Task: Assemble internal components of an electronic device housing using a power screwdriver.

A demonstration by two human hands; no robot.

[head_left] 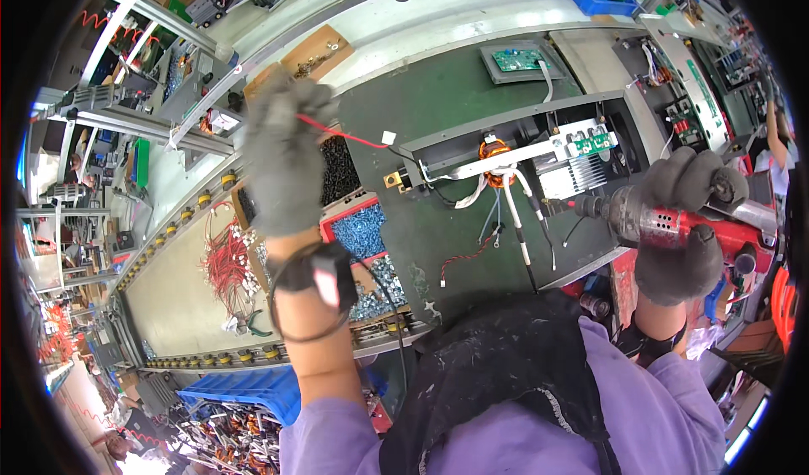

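Observation:
My left hand (286, 150), in a grey glove and smeared by motion, is raised over the parts bins. Its fingers are closed on a red wire (345, 134), which stretches right to a white connector (388, 138) beside a metal housing. My right hand (678, 260), also gloved, is wrapped round a red power driver (653, 222). The driver's tip points left, by the housing's near side. Inside the open black housing (518, 125) are a copper-wound coil (494, 156), a finned heat sink (573, 176) and a small green circuit board (592, 144). Several leads hang from the coil.
Left of the housing are bins of black screws (340, 171) and blue fasteners (358, 230). Red wires (226, 260) lie bunched further left. Behind the housing sits a grey plate with a green board (518, 59). A blue crate (244, 391) stands below the bench edge.

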